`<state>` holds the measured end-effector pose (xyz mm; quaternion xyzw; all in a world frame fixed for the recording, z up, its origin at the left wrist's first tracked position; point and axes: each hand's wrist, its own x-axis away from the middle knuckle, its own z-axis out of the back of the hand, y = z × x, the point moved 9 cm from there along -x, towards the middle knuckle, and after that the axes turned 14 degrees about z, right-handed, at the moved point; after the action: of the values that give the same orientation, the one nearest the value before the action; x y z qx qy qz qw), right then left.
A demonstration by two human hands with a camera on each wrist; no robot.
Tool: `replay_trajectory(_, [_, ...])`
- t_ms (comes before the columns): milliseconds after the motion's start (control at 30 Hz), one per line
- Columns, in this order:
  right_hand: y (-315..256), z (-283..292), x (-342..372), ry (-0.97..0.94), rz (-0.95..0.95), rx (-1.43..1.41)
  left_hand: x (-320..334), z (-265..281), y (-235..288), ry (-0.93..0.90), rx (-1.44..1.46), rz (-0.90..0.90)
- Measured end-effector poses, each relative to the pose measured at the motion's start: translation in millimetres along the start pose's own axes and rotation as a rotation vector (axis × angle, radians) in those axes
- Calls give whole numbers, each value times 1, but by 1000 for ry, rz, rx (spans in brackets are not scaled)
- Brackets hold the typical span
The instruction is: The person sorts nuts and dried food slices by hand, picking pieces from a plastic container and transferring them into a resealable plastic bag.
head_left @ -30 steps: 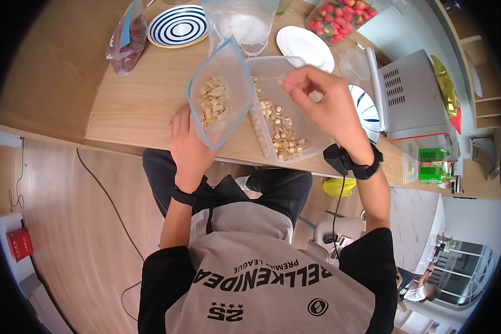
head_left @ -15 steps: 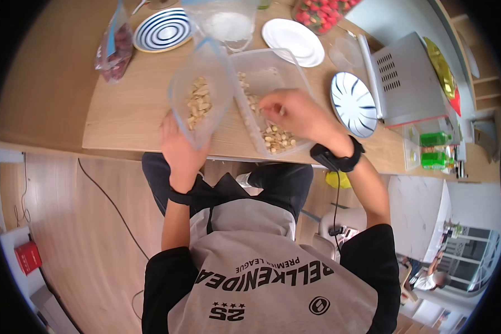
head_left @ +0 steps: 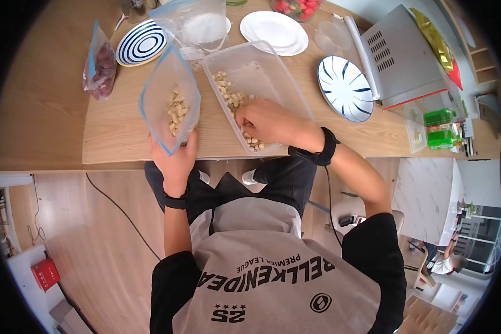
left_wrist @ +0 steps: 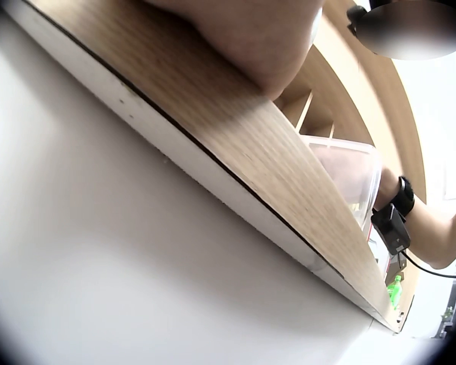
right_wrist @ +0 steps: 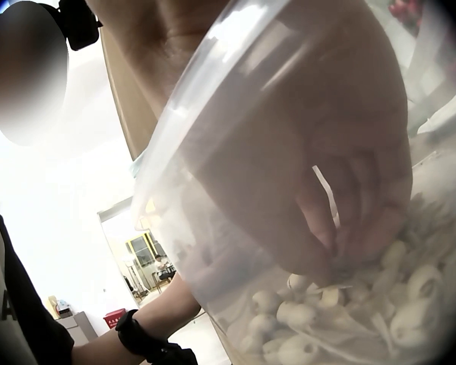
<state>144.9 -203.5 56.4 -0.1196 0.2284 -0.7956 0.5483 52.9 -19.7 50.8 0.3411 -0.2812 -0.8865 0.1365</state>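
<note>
Upright on the table stands a clear zip bag [head_left: 183, 78] with a blue-edged open mouth and pale slices [head_left: 177, 113] inside. My left hand [head_left: 173, 162] grips its near lower end, thumb and fingers on either side. To its right, a clear rectangular container [head_left: 286, 72] holds pale pieces [head_left: 232, 98] along its left side. My right hand [head_left: 273, 123] reaches into the near end, fingers curled down. In the right wrist view, the thumb and fingertips of that hand [right_wrist: 319, 137] pinch among round and flat pieces [right_wrist: 296, 315]. The left wrist view shows part of my left hand [left_wrist: 251, 42], fingers hidden.
Behind are a bag of dark red contents [head_left: 101, 72], a blue-ringed plate [head_left: 142, 43], another clear bag [head_left: 197, 25], white plates [head_left: 274, 33] and strawberries [head_left: 296, 6]. At right lie a striped plate [head_left: 345, 89] and a grey appliance [head_left: 392, 53]. A person [head_left: 445, 264] is far right.
My right hand has lowered from above the container into the pieces at its near end. The left hand stays on the bag. The head view has shifted, moving the tabletop things leftward.
</note>
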Motion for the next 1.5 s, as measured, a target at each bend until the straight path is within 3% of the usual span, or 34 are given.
replay_trajectory(200, [-1, 3, 3, 21, -11, 5, 0, -5, -5, -64, 17, 38])
replay_trajectory(433, [0, 7, 6, 6, 16, -91, -1, 0, -1, 11, 7, -6])
replay_trajectory(567, [-1, 45, 12, 137, 55, -119, 3, -5, -13, -39, 31, 44])
replay_trajectory(733, [-41, 118, 0, 319, -93, -100, 5, -13, -23, -95, 29, 70])
replay_trajectory(800, [-78, 151, -14, 522, 77, 30, 5, -14, -23, -90, 30, 64])
replay_trajectory(833, [-87, 155, -23, 527, 79, 31, 5, -14, -22, -87, 22, 54])
replay_trajectory(900, [-116, 163, -38, 588, 270, -3, 5, -13, -22, -80, 10, 40])
replay_trajectory(967, [-123, 160, -40, 591, 277, -13, 5, -13, -23, -95, 12, 46])
replay_trajectory(1067, [-103, 147, -25, 562, 222, 17, 4, -13, -22, -113, 4, 47])
replay_trajectory(1133, [-57, 110, -15, 278, 15, -69, 4, -11, -21, -97, 15, 62])
replay_trajectory(1167, [-43, 103, -7, 284, 2, -67, 5, -11, -20, -87, 27, 73])
replay_trajectory(1233, [-24, 65, 8, 5, 18, -126, 6, -10, -17, -64, 20, 69])
replay_trajectory(1367, [-9, 31, 18, -53, -25, -100, 1, -3, -4, 0, -23, -7])
replay_trajectory(1500, [-9, 17, 14, -139, -17, 32, -1, -7, -4, -63, -15, 21])
